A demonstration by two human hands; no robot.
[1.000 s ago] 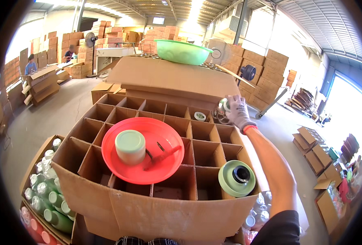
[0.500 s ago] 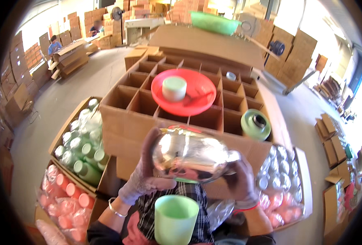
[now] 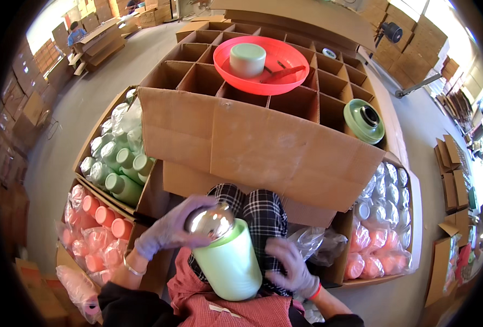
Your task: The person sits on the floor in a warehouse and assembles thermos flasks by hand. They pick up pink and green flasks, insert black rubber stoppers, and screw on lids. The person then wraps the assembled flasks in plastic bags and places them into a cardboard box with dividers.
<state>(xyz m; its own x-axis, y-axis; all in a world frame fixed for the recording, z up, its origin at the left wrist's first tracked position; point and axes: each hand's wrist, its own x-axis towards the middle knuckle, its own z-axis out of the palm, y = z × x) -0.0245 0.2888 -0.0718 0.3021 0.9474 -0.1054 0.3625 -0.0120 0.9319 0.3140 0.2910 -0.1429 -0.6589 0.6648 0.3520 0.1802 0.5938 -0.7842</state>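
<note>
On my lap a pale green cylindrical flask casing (image 3: 231,267) leans to the left. A shiny silver flask liner (image 3: 211,221) sits partly in its mouth, rounded end up; its lower part is hidden inside. My gloved left hand (image 3: 177,224) is closed around the liner's exposed end, thumb and fingers on either side. To the right of the casing, my gloved right hand (image 3: 291,266) is empty with its fingers apart, close to the casing's wall.
A large carton (image 3: 263,141) with cardboard dividers stands ahead, bearing a red dish (image 3: 296,65) with a pale green cup (image 3: 247,61), and a green flask top (image 3: 364,121). Boxes of wrapped green casings (image 3: 122,188), pink casings (image 3: 97,240) and silver-wrapped pieces (image 3: 380,201) flank me.
The liner has gone from being held level in both hands to standing partly inside the casing. My right hand has let go of it. The view has tilted down.
</note>
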